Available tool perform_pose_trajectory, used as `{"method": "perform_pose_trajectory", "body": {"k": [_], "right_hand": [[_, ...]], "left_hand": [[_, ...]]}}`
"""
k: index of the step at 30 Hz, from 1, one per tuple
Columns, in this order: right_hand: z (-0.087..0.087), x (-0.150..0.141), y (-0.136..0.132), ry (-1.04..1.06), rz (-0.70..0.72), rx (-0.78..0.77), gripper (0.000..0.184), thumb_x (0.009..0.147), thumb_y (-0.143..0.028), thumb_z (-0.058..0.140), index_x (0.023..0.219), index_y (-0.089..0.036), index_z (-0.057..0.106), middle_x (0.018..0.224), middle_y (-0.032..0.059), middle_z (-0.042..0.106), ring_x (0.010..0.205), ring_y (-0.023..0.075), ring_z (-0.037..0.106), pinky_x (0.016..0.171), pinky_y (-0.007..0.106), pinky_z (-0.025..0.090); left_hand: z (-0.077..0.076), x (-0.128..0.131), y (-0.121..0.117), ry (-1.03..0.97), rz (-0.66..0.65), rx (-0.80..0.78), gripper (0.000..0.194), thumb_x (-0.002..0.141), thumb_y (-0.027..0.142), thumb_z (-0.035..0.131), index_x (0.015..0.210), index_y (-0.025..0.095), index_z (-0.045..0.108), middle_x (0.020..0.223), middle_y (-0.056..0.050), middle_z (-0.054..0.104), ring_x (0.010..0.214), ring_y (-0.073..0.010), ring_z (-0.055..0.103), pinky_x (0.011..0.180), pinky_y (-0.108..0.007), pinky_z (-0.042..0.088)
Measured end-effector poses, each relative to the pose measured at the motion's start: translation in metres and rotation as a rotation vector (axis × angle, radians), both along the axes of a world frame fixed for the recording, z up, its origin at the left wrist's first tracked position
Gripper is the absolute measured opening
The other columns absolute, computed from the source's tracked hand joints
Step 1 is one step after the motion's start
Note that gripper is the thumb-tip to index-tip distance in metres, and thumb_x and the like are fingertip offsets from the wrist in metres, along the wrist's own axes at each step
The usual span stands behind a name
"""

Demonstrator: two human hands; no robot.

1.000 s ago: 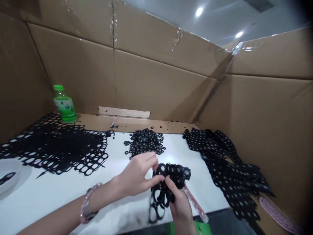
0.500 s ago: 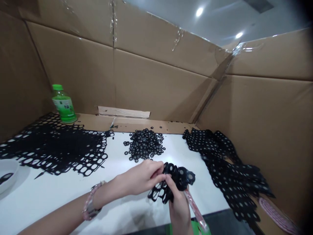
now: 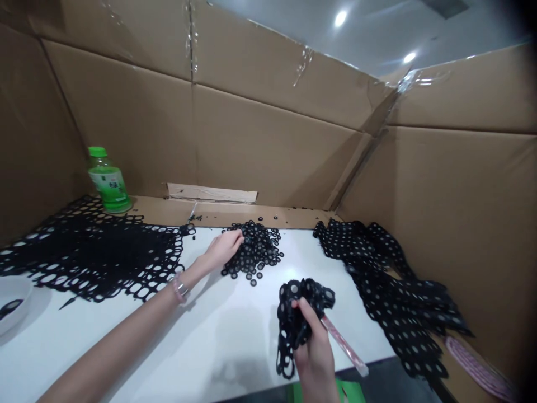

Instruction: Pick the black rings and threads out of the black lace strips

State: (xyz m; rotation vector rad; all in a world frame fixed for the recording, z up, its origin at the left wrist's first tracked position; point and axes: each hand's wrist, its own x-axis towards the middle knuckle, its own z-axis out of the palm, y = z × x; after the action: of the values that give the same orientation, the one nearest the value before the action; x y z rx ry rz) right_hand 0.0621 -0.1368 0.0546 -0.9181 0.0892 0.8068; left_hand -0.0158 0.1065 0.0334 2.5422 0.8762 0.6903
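My left hand point(image 3: 227, 247), a bracelet on its wrist, is at the left side of a pile of small black rings point(image 3: 255, 252) in the middle of the white table. Its fingers are pressed together; what they hold, if anything, is hidden. My right hand point(image 3: 315, 347) is closed around a bunched black rubber sheet point(image 3: 306, 294) dotted with round pale-centred pieces. Punched-out, open loops of that sheet hang down on its left side. Just right of this hand, a clear-wrapped pinkish strip point(image 3: 346, 347) slants across the table edge.
Black perforated sheet waste point(image 3: 163, 274) spreads at left, beside a green-capped bottle point(image 3: 111, 187) and a white bowl point(image 3: 20, 313). Dotted black sheets point(image 3: 390, 296) lie at right, near a pink woven item point(image 3: 474, 366). Cardboard walls point(image 3: 277, 134) enclose the table point(image 3: 235, 330).
My left hand has left the bunched sheet and moved up and left to the ring pile. The right hand keeps hold of the sheet, whose open loops now hang lower.
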Motion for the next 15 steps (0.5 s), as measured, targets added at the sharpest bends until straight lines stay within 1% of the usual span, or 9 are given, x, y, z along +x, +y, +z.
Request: {"method": "perform_pose_trajectory", "body": {"k": [2, 4, 6, 7, 8, 10, 13, 14, 15], "right_hand": [[0.000, -0.005, 0.002, -0.003, 0.088, 0.009, 0.025, 0.047, -0.020, 0.079, 0.067, -0.019, 0.063, 0.064, -0.0023, 0.068, 0.066, 0.0164, 0.065, 0.063, 0.026, 0.054], [0.000, -0.009, 0.004, 0.010, 0.129, 0.005, 0.027, 0.045, -0.019, 0.079, 0.067, -0.019, 0.064, 0.066, -0.0013, 0.068, 0.069, 0.0190, 0.065, 0.067, 0.030, 0.054], [0.003, -0.011, 0.006, 0.047, 0.127, 0.012, 0.028, 0.044, -0.019, 0.080, 0.067, -0.018, 0.064, 0.066, -0.0006, 0.068, 0.071, 0.0204, 0.064, 0.070, 0.033, 0.053], [0.005, -0.012, 0.007, 0.053, 0.124, 0.024, 0.028, 0.044, -0.019, 0.080, 0.068, -0.018, 0.064, 0.067, -0.0004, 0.067, 0.072, 0.0206, 0.064, 0.072, 0.033, 0.053], [0.009, -0.012, 0.010, 0.039, 0.129, 0.042, 0.028, 0.045, -0.019, 0.080, 0.069, -0.018, 0.064, 0.068, -0.0005, 0.067, 0.073, 0.0203, 0.064, 0.073, 0.033, 0.052], [0.020, -0.009, 0.017, -0.050, 0.144, 0.087, 0.026, 0.049, -0.019, 0.078, 0.071, -0.019, 0.065, 0.071, -0.0010, 0.067, 0.073, 0.0190, 0.063, 0.075, 0.033, 0.051], [0.042, -0.005, 0.032, -0.286, 0.193, 0.142, 0.020, 0.055, -0.023, 0.075, 0.072, -0.019, 0.065, 0.074, -0.0003, 0.067, 0.077, 0.0197, 0.063, 0.079, 0.034, 0.049], [0.051, -0.003, 0.037, -0.379, 0.209, 0.151, 0.018, 0.058, -0.026, 0.074, 0.073, -0.019, 0.065, 0.075, 0.0002, 0.067, 0.080, 0.0207, 0.063, 0.080, 0.035, 0.048], [0.059, -0.003, 0.042, -0.478, 0.222, 0.152, 0.018, 0.060, -0.028, 0.072, 0.074, -0.019, 0.065, 0.077, 0.0008, 0.068, 0.082, 0.0216, 0.062, 0.082, 0.036, 0.048]], "left_hand": [[-0.014, 0.004, 0.008, 0.021, 0.017, 0.012, 0.013, 0.083, 0.028, 0.044, 0.075, 0.020, 0.050, 0.075, -0.001, 0.058, 0.071, -0.0171, 0.054, 0.063, -0.025, 0.038], [-0.021, 0.006, 0.011, 0.020, 0.044, 0.042, 0.010, 0.081, 0.027, 0.046, 0.080, 0.020, 0.053, 0.083, -0.003, 0.058, 0.077, -0.0185, 0.054, 0.066, -0.026, 0.039], [-0.020, 0.006, 0.009, -0.018, 0.055, 0.071, 0.012, 0.081, 0.029, 0.047, 0.082, 0.020, 0.055, 0.092, -0.005, 0.057, 0.086, -0.0204, 0.053, 0.072, -0.029, 0.041], [-0.014, 0.006, 0.006, -0.060, 0.037, 0.068, 0.015, 0.081, 0.031, 0.047, 0.081, 0.020, 0.056, 0.095, -0.005, 0.056, 0.090, -0.0213, 0.052, 0.077, -0.031, 0.041], [-0.006, 0.005, 0.001, -0.117, -0.009, 0.037, 0.018, 0.081, 0.034, 0.047, 0.081, 0.020, 0.057, 0.096, -0.006, 0.056, 0.093, -0.0218, 0.051, 0.081, -0.032, 0.040], [0.019, 0.002, -0.014, -0.244, -0.204, -0.117, 0.029, 0.083, 0.042, 0.043, 0.083, 0.019, 0.060, 0.096, -0.005, 0.059, 0.095, -0.0212, 0.051, 0.087, -0.033, 0.038], [0.063, -0.010, -0.046, -0.302, -0.652, -0.456, 0.050, 0.088, 0.050, 0.026, 0.091, 0.016, 0.063, 0.096, -0.007, 0.062, 0.092, -0.0201, 0.054, 0.086, -0.031, 0.040], [0.076, -0.017, -0.056, -0.297, -0.718, -0.520, 0.048, 0.085, 0.053, 0.033, 0.095, 0.016, 0.062, 0.097, -0.007, 0.062, 0.092, -0.0204, 0.054, 0.083, -0.030, 0.041], [0.086, -0.024, -0.065, -0.314, -0.702, -0.544, 0.043, 0.082, 0.052, 0.043, 0.097, 0.017, 0.062, 0.098, -0.006, 0.063, 0.093, -0.0206, 0.054, 0.084, -0.030, 0.041]]}}
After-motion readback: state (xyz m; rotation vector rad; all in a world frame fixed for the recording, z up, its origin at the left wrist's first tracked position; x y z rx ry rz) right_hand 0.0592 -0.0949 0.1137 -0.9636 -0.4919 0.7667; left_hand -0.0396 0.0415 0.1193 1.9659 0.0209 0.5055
